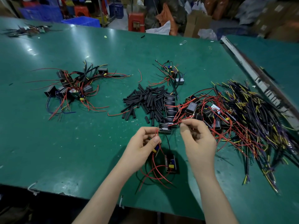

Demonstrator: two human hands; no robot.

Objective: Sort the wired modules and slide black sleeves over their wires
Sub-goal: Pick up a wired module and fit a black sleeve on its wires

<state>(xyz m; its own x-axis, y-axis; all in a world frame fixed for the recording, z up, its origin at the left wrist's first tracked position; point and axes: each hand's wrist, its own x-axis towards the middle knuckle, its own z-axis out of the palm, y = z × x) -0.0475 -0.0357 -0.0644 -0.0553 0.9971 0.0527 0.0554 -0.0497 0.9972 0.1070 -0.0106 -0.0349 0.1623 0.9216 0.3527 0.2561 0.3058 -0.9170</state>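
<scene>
My left hand pinches the red wires of a small module with a yellow part, held above the table. My right hand pinches red wires that run from the pile at the right. A black boxed module lies under my hands with red wires looped around it. Loose black sleeves lie in a heap at the centre. A row of black modules lines the heap's right side. A big tangle of modules and wires spreads to the right.
A second group of wired modules lies at the left of the green table, and a small one behind the sleeves. A metal rail runs along the right. Blue crates, red stools and boxes stand beyond the far edge.
</scene>
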